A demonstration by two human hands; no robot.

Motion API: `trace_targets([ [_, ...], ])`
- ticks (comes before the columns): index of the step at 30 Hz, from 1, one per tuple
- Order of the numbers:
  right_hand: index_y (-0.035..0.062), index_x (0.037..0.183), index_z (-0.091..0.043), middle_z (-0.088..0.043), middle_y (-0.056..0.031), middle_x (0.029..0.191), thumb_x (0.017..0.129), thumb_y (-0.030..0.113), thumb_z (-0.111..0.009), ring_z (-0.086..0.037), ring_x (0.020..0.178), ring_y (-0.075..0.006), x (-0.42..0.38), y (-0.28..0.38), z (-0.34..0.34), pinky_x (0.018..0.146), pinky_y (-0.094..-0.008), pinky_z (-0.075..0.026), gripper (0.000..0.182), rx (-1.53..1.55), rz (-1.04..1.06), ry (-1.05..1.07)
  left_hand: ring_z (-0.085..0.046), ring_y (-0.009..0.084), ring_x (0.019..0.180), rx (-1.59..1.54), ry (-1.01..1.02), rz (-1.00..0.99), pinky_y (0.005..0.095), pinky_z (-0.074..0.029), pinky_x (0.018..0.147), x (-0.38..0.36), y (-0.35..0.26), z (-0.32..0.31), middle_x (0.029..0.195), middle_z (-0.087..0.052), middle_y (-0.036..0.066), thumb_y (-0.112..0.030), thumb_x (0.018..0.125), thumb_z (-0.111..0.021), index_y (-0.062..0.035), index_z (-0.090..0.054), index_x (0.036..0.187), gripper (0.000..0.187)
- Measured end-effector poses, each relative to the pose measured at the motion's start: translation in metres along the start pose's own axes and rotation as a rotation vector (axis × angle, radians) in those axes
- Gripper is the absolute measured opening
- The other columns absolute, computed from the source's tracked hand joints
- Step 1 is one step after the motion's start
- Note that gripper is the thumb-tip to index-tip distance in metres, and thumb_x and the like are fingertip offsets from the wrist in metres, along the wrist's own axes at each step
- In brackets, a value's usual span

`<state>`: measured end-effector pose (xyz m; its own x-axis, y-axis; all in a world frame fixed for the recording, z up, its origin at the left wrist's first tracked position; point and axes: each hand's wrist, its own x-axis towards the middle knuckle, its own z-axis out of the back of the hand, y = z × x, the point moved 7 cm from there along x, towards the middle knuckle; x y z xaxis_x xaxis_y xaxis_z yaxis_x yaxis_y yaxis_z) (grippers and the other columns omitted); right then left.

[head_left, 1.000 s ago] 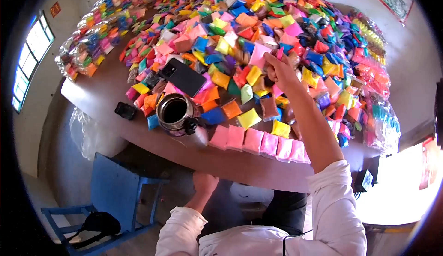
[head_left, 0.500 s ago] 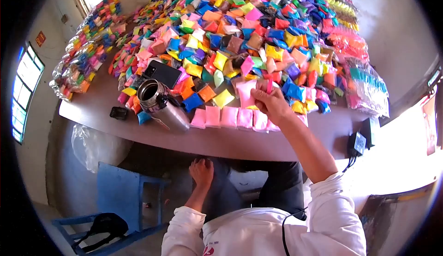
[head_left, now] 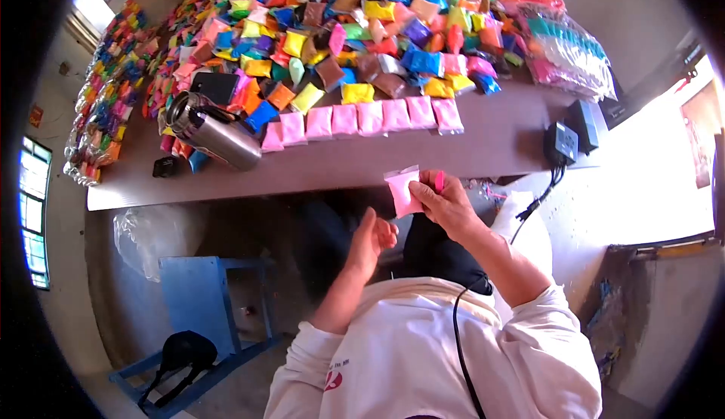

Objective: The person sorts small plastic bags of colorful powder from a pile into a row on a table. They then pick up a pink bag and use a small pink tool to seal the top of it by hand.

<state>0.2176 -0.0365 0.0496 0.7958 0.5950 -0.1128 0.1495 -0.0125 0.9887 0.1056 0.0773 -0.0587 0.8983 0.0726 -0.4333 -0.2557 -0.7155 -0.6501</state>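
Note:
My right hand (head_left: 445, 204) pinches a small pink packet (head_left: 404, 192) with a clear crimped end, just off the front edge of the table. A small bright pink piece (head_left: 439, 181) shows at its fingers; I cannot make out what it is. Left of the packet, my left hand (head_left: 370, 244) is raised over my lap, thumb up and apart from partly curled fingers, holding nothing. On the table (head_left: 325, 166) lies a row of several similar pink packets (head_left: 370, 118), side by side. A large heap of colourful packets (head_left: 362, 41) spreads behind the row.
A steel flask (head_left: 215, 136) lies tilted at the row's left, near a black phone (head_left: 214, 87). Black adapters (head_left: 561, 143) with cables sit at the table's right end. Clear bags of packets (head_left: 570, 53) are stacked back right. A blue chair (head_left: 192, 294) stands lower left.
My right hand has come back from the heap towards me with the pink packet. My left hand has risen from my lap towards it and opened. The view has tilted downwards.

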Motion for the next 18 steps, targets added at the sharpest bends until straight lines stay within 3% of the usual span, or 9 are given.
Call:
trace_targets([
  [4, 0.0069, 0.085, -0.054, -0.049, 0.0024, 0.063, 0.093, 0.029, -0.059, -0.037, 0.045, -0.0034, -0.031, -0.019, 0.001, 0.04, -0.02, -0.024, 0.024, 0.078, -0.126, -0.088, -0.059, 0.015, 0.072, 0.077, 0.093, -0.079, 0.0284, -0.049, 0.069, -0.021, -0.023, -0.029, 0.079, -0.063, 0.006, -0.051, 0.094, -0.043, -0.0141, -0.057, 0.074, 0.045],
  [7, 0.0074, 0.087, -0.054, -0.051, 0.0014, 0.063, 0.094, 0.028, -0.058, -0.036, 0.045, -0.0033, -0.05, -0.028, -0.009, 0.039, -0.0194, -0.023, 0.022, 0.218, -0.165, -0.056, -0.06, 0.0124, 0.076, 0.288, -0.011, -0.131, 0.027, -0.05, 0.075, -0.037, -0.019, -0.051, 0.082, -0.064, 0.004, -0.054, 0.092, -0.045, -0.0096, -0.062, 0.091, 0.048],
  [10, 0.0073, 0.09, -0.054, -0.054, 0.0005, 0.064, 0.094, 0.025, -0.059, -0.037, 0.045, -0.0029, -0.069, -0.023, -0.017, 0.039, -0.0189, -0.023, 0.019, 0.349, -0.145, -0.045, -0.06, 0.0109, 0.075, 0.452, 0.042, -0.212, 0.0247, -0.048, 0.07, -0.046, -0.005, -0.053, 0.082, -0.064, 0.003, -0.053, 0.092, -0.047, -0.007, -0.064, 0.095, 0.049],
  [14, 0.0065, 0.093, -0.055, -0.056, -0.0008, 0.065, 0.093, 0.022, -0.059, -0.04, 0.045, -0.0024, -0.09, -0.029, -0.019, 0.039, -0.0186, -0.024, 0.016, 0.396, -0.147, -0.075, -0.056, 0.0093, 0.069, 0.544, -0.015, -0.336, 0.0219, -0.04, 0.061, -0.066, -0.011, -0.057, 0.079, -0.063, 0.002, -0.05, 0.093, -0.047, -0.0067, -0.063, 0.088, 0.047],
  [16, 0.006, 0.092, -0.056, -0.057, -0.0015, 0.064, 0.092, 0.022, -0.06, -0.044, 0.048, -0.0025, -0.098, -0.017, -0.027, 0.04, -0.0183, -0.026, 0.017, 0.347, -0.143, 0.088, -0.054, 0.0095, 0.069, 0.597, -0.053, -0.345, 0.0234, -0.041, 0.061, -0.071, -0.013, -0.055, 0.076, -0.061, 0.003, -0.049, 0.094, -0.046, -0.0036, -0.062, 0.086, 0.049],
  [18, 0.0055, 0.09, -0.058, -0.057, -0.0005, 0.064, 0.091, 0.024, -0.063, -0.044, 0.05, -0.0028, -0.1, -0.025, -0.023, 0.042, -0.0185, -0.027, 0.019, 0.325, -0.112, 0.064, -0.053, 0.0097, 0.069, 0.648, -0.09, -0.342, 0.0249, -0.042, 0.062, -0.07, -0.011, -0.049, 0.073, -0.059, 0.004, -0.048, 0.094, -0.046, -0.0005, -0.061, 0.084, 0.051],
])
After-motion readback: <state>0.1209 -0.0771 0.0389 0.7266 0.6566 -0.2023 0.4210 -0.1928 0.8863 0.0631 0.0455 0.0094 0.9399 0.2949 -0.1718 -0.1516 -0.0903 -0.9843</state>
